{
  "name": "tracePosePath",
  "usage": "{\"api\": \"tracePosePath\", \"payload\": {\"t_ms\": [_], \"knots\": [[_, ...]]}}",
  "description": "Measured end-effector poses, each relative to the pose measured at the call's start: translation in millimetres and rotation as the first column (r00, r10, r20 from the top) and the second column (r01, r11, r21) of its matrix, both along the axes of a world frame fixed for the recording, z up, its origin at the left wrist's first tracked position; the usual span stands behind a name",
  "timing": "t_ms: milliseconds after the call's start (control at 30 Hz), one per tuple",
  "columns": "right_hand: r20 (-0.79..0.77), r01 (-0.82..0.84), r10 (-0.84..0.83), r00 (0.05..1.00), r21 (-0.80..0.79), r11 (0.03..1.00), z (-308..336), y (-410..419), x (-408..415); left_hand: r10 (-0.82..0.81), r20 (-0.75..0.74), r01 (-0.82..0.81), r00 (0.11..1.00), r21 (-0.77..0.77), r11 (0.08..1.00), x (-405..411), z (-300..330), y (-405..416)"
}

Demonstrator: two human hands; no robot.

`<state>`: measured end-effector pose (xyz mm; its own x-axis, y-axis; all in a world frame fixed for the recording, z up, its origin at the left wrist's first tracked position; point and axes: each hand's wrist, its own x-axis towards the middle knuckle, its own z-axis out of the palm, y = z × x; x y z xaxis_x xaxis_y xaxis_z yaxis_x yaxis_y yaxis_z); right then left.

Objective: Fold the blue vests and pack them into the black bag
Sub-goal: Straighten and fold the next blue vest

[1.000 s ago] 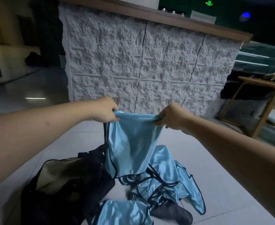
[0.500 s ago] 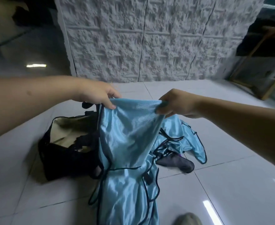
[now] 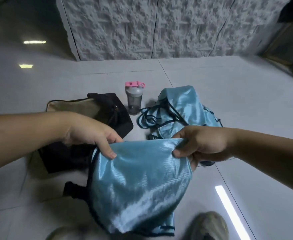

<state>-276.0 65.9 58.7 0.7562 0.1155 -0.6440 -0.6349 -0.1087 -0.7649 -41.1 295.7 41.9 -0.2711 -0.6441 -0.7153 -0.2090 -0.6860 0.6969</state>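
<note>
Nearest, two blurred shoes (image 3: 209,226) show at the bottom edge on the pale tiled floor (image 3: 246,94); just above them hangs a blue vest (image 3: 138,184), its top edge pinched at the left corner by the left hand (image 3: 92,134) and at the right corner by the right hand (image 3: 202,144), thumbs on the front; behind the left hand lies the black bag (image 3: 107,108), open, tan lining showing; further off stands a pink-lidded shaker bottle (image 3: 134,98), just beside a heap of blue vests (image 3: 180,110); beyond, a rough white wall (image 3: 151,26)

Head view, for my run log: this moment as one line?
left hand: pinches blue vest | right hand: pinches same vest | black bag: open on floor | vest pile: unfolded
</note>
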Motion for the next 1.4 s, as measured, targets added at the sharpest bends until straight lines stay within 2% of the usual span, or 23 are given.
{"api": "tracePosePath", "payload": {"t_ms": [67,133,200,267,400,600,700,800,900,933,1000,1067,1133,1200,1333,1400], "knots": [[0.026,0.024,-0.022,0.999,-0.087,0.996,-30,-7,7,0.029,0.239,-0.016,0.971,-0.054,0.998,-2,-26,-13],[0.071,0.064,-0.045,0.996,-0.28,0.958,-64,-15,17,0.026,0.526,0.049,0.85,-0.128,0.991,-2,-56,-32],[0.063,0.06,-0.033,0.997,-0.503,0.862,-95,-22,29,0.024,0.694,0.118,0.72,-0.157,0.98,3,-92,-51],[-0.003,-0.032,0.041,0.999,-0.668,0.744,-122,-27,43,0.036,0.785,0.123,0.618,-0.142,0.982,10,-130,-67],[-0.067,-0.136,0.145,0.987,-0.827,0.545,-159,-37,69,0.145,0.826,0.032,0.545,-0.194,0.98,21,-178,-85],[-0.083,-0.109,0.084,0.993,-0.915,0.389,-199,-53,92,0.279,0.84,-0.018,0.466,-0.306,0.952,33,-212,-95],[-0.112,-0.124,0.056,0.992,-0.936,0.331,-212,-53,92,0.244,0.882,0.062,0.403,-0.292,0.954,31,-219,-98],[-0.094,-0.096,0.019,0.995,-0.951,0.293,-217,-54,90,0.164,0.954,0.238,0.25,-0.225,0.945,25,-228,-100],[-0.003,0.021,-0.068,0.998,-0.934,0.356,-214,-58,88,0.119,0.99,0.342,0.079,-0.139,0.929,16,-232,-104],[0.063,0.105,-0.121,0.991,-0.919,0.38,-211,-63,88,0.145,0.987,0.34,0.068,-0.16,0.927,14,-232,-107],[0.244,0.328,-0.253,0.936,-0.867,0.375,-200,-79,87,0.231,0.964,0.296,0.133,-0.261,0.919,11,-228,-116],[0.405,0.515,-0.375,0.834,-0.815,0.266,-190,-102,84,0.311,0.92,0.23,0.237,-0.365,0.902,9,-219,-129],[0.486,0.607,-0.484,0.727,-0.785,0.123,-184,-128,76,0.383,0.857,0.154,0.345,-0.454,0.877,6,-210,-144],[0.467,0.613,-0.584,0.664,-0.787,0.067,-186,-152,66,0.43,0.809,0.119,0.399,-0.511,0.851,3,-203,-158],[0.297,0.67,-0.749,0.592,-0.698,0.252,-188,-174,60,0.45,0.77,0.09,0.452,-0.541,0.836,-6,-195,-184],[0.3,0.751,-0.814,0.497,-0.618,0.231,-189,-180,61,0.463,0.752,0.073,0.47,-0.555,0.828,-12,-195,-195]]}}
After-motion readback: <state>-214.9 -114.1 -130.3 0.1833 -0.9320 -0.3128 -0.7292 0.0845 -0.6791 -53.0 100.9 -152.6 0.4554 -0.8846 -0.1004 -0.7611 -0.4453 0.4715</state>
